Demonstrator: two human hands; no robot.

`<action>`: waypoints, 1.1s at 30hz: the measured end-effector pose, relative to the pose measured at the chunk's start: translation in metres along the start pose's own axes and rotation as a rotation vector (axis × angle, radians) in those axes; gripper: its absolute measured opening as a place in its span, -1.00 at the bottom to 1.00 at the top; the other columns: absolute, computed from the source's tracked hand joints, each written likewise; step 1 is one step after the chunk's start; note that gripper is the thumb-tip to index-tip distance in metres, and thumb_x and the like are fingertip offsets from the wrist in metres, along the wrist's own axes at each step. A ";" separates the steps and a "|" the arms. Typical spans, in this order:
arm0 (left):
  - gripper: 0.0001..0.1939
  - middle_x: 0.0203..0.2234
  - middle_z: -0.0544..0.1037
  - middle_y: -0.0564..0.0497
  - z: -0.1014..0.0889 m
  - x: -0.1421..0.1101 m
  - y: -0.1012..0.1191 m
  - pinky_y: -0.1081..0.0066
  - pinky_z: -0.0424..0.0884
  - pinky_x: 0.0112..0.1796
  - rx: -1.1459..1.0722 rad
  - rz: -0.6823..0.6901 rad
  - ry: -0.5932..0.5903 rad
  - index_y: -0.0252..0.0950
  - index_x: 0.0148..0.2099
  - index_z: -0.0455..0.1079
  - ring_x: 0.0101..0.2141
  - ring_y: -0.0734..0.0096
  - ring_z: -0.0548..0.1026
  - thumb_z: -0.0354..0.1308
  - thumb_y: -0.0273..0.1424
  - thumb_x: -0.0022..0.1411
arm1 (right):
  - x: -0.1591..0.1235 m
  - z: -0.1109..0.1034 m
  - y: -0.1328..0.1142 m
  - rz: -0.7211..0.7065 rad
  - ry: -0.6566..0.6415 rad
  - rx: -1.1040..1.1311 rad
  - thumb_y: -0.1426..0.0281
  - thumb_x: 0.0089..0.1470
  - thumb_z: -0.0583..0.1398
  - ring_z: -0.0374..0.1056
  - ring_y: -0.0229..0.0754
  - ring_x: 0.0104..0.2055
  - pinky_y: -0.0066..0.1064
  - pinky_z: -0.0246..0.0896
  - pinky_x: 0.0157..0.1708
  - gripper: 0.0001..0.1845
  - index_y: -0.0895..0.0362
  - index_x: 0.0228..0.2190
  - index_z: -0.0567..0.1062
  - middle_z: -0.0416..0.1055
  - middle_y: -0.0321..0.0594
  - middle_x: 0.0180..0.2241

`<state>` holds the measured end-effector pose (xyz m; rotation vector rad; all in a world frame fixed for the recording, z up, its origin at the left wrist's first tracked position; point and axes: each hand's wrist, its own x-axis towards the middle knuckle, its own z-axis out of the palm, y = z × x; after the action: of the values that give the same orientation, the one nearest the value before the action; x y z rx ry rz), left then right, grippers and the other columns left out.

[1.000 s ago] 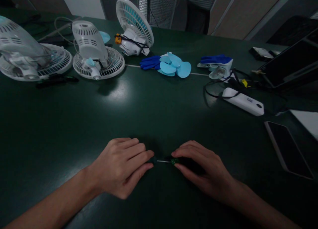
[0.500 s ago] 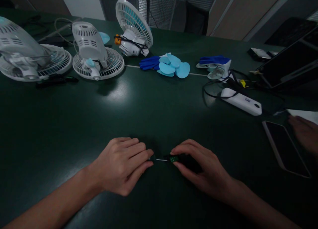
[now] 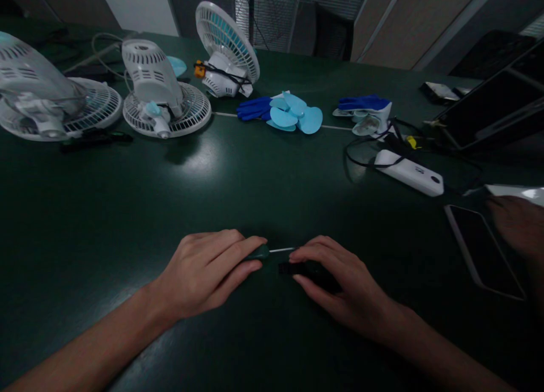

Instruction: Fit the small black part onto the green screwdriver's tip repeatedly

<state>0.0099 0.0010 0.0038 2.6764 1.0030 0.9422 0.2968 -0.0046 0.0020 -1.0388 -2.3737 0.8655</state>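
Observation:
A screwdriver with a dark green handle [image 3: 259, 252] lies in my left hand [image 3: 208, 273], whose fingers are closed round the handle. Its thin metal shaft [image 3: 281, 250] points right, its tip close to the fingertips of my right hand [image 3: 340, 278]. Between the thumb and fingers of that hand is a small black block-like piece [image 3: 287, 268], its left end sticking out just below the shaft. Most of the piece is hidden in shadow under my right hand, so its kind cannot be made out.
White fans [image 3: 155, 92] stand at the back left, beside a light blue fan blade [image 3: 297, 114] and blue-and-white gloves [image 3: 365, 106]. Rightward are a white oblong device [image 3: 408, 173] with cables, a phone [image 3: 484, 250] and another person's hand [image 3: 518, 222]. A black screen-like panel [image 3: 501, 97] leans behind.
The screwdriver has shifted up and away from the black piece's end, and more of its handle shows. The green on the piece's end no longer shows. The other person's hand has moved slightly.

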 end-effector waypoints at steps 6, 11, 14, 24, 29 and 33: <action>-0.69 -0.28 0.56 -0.04 0.001 0.000 0.000 0.46 0.41 -0.42 0.015 0.013 -0.008 -0.36 0.15 0.36 -0.40 0.47 0.50 0.11 -0.40 0.41 | 0.002 -0.002 -0.002 -0.094 -0.074 -0.172 0.42 0.25 0.17 0.36 -0.12 -0.03 -0.21 0.35 -0.07 -0.68 0.04 0.04 0.42 0.45 -0.15 -0.04; -0.68 -0.28 0.55 -0.04 0.001 -0.001 -0.001 0.46 0.41 -0.42 0.001 0.014 -0.022 -0.37 0.16 0.36 -0.39 0.46 0.50 0.11 -0.40 0.41 | 0.003 -0.024 0.026 -0.064 -0.098 -0.336 0.35 0.27 0.17 0.34 -0.07 -0.03 -0.15 0.33 -0.08 -0.69 0.01 0.04 0.44 0.42 -0.14 -0.03; -0.68 -0.28 0.55 -0.04 0.001 -0.001 -0.001 0.45 0.40 -0.43 -0.005 0.013 -0.018 -0.36 0.16 0.36 -0.40 0.46 0.49 0.10 -0.40 0.41 | -0.003 -0.051 0.066 0.066 0.003 -0.390 0.32 0.27 0.15 0.33 -0.05 -0.01 -0.15 0.33 -0.08 -0.68 0.03 0.05 0.43 0.40 -0.10 -0.01; -0.71 -0.31 0.53 -0.01 -0.001 -0.001 -0.001 0.48 0.40 -0.42 0.079 -0.041 0.030 -0.35 0.14 0.38 -0.41 0.50 0.48 0.07 -0.38 0.43 | -0.035 -0.115 0.150 0.371 0.429 -0.668 0.18 0.23 0.17 0.38 -0.02 -0.13 -0.20 0.24 -0.11 -0.64 0.16 -0.06 0.48 0.45 0.01 -0.15; -0.72 -0.31 0.52 0.00 -0.001 -0.002 -0.002 0.48 0.38 -0.41 0.084 -0.100 0.040 -0.34 0.13 0.38 -0.40 0.50 0.48 0.08 -0.39 0.43 | -0.040 -0.121 0.142 0.592 0.490 -0.654 -0.03 0.00 0.32 0.38 -0.09 -0.31 -0.28 0.22 -0.36 -0.37 0.17 -0.06 0.47 0.47 -0.03 -0.23; -0.70 -0.31 0.52 0.00 0.000 -0.001 -0.003 0.46 0.39 -0.39 0.093 -0.092 0.027 -0.34 0.14 0.38 -0.42 0.50 0.46 0.09 -0.38 0.43 | -0.050 -0.138 0.140 0.759 0.348 -0.567 -0.04 -0.04 0.33 0.40 -0.13 -0.40 -0.30 0.18 -0.43 -0.51 0.11 -0.29 0.57 0.53 -0.06 -0.31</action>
<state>0.0076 0.0023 0.0019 2.6717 1.1924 0.9377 0.4792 0.0837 0.0017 -2.1860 -1.9433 0.1548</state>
